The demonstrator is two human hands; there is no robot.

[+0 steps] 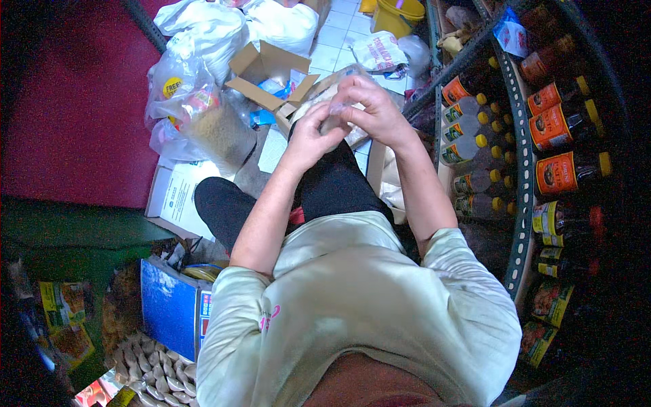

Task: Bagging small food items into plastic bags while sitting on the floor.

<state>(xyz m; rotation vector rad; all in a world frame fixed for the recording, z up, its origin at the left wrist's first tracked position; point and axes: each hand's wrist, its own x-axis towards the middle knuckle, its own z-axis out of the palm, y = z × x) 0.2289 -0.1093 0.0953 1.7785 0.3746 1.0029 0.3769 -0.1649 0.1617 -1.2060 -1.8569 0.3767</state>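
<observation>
My left hand (313, 141) and my right hand (371, 108) meet above my lap, fingers bent inward and closed. Between the fingertips is a small piece of thin, see-through plastic (331, 123), perhaps a little bag; most of it is hidden by the fingers. Just beyond the left hand stands an open cardboard box (252, 66) with its flaps up and blue packets (263, 118) by it. Partly behind my hands, a second carton holds something pale (324, 93). A clear bag of brown grains (220, 132) lies to the left of my left arm.
Metal shelves (521, 169) with rows of bottles (563, 173) run along the right. White plastic sacks (207, 34) fill the far left, beside a dark red surface (74, 102). A yellow bucket (397, 17) stands at the back. A blue weighing scale (169, 305) sits at lower left.
</observation>
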